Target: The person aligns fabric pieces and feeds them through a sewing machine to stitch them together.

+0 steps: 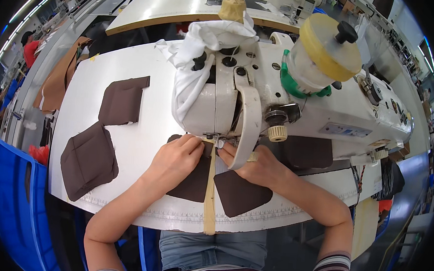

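Note:
My left hand (181,158) presses and pinches a dark brown fabric piece (189,183) just left of the needle area of a white sewing machine (216,108). My right hand (257,165) has curled fingers at the presser foot (219,141), partly behind the machine's curved white arm, holding fabric there. A second brown piece (238,196) lies below that hand. Between the two runs a pale yellow strip (210,204) down to the table's front edge. What exactly my right fingertips grip is partly hidden.
Brown pieces (89,160) lie at left on the white table (75,97), another (305,152) right. A thread cone (321,52) tops the machine. A blue bin (19,198) stands lower left. A person in red (31,49) and other worktables (160,5) are behind.

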A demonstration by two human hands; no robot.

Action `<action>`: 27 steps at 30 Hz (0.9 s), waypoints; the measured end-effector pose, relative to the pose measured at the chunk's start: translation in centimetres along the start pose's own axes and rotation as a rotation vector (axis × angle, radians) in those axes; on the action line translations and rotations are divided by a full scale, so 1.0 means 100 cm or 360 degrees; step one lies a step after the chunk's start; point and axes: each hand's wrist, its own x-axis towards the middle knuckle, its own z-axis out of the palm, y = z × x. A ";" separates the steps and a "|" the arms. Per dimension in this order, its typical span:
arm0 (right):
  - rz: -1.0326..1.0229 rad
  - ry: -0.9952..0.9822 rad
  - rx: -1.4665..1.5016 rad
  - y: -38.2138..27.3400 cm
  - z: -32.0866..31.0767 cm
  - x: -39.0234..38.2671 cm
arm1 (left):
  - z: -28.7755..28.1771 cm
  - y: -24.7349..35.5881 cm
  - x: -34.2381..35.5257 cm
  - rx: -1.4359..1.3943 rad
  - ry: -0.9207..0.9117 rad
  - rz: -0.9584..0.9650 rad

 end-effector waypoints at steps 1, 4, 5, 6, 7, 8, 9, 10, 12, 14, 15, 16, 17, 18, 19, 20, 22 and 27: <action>0.0012 0.0034 0.0008 0.000 0.000 0.001 | 0.002 -0.003 -0.002 -0.0007 -0.0008 0.0004; 0.0024 0.0103 0.0047 0.002 0.003 0.003 | 0.010 -0.006 -0.008 0.0020 0.0138 0.0022; 0.0028 0.0098 0.0057 0.003 0.003 0.003 | 0.009 -0.006 -0.006 0.0012 0.0130 0.0017; 0.0050 0.0072 0.0078 0.003 0.003 0.002 | 0.005 -0.007 -0.002 -0.0054 0.0144 0.0071; 0.0072 0.0047 0.0099 0.004 0.003 0.002 | 0.003 -0.007 0.000 -0.0121 0.0159 0.0125; 0.0074 0.0043 0.0106 0.004 0.002 0.004 | 0.005 -0.008 0.002 -0.0126 0.0154 0.0121; 0.0130 0.0090 0.0230 0.005 0.001 0.005 | 0.007 -0.008 0.002 -0.0170 0.0217 0.0161; 0.0185 0.0136 0.0355 0.005 0.001 0.006 | 0.009 -0.008 0.002 -0.0213 0.0281 0.0200; 0.0145 0.0086 0.0253 0.004 -0.003 0.003 | 0.016 -0.004 0.001 -0.0206 0.0322 0.0218; 0.0104 0.0035 0.0148 0.002 -0.003 0.001 | 0.020 -0.001 0.001 -0.0199 0.0367 0.0237; 0.0099 0.0047 0.0115 0.002 -0.002 0.001 | 0.021 0.001 0.002 -0.0203 0.0365 0.0217; 0.0093 0.0060 0.0083 0.001 -0.001 0.000 | 0.021 0.003 0.002 -0.0207 0.0363 0.0198; 0.0094 0.0055 0.0086 0.001 -0.001 0.001 | 0.021 0.003 0.003 -0.0211 0.0362 0.0195; 0.0065 0.0112 0.0041 0.000 -0.002 0.003 | 0.021 0.002 0.003 -0.0148 0.0359 0.0223; 0.0037 0.0168 -0.0004 0.000 -0.002 0.004 | 0.021 0.002 0.004 -0.0085 0.0356 0.0252; 0.0035 0.0166 0.0000 0.000 -0.002 0.003 | 0.021 0.001 0.003 -0.0086 0.0355 0.0248; 0.0033 0.0105 -0.0028 -0.001 -0.002 0.002 | 0.023 0.000 0.003 -0.0074 0.0338 0.0258; 0.0008 0.0155 -0.0034 0.002 -0.002 0.003 | 0.021 -0.001 0.004 -0.0059 0.0293 0.0272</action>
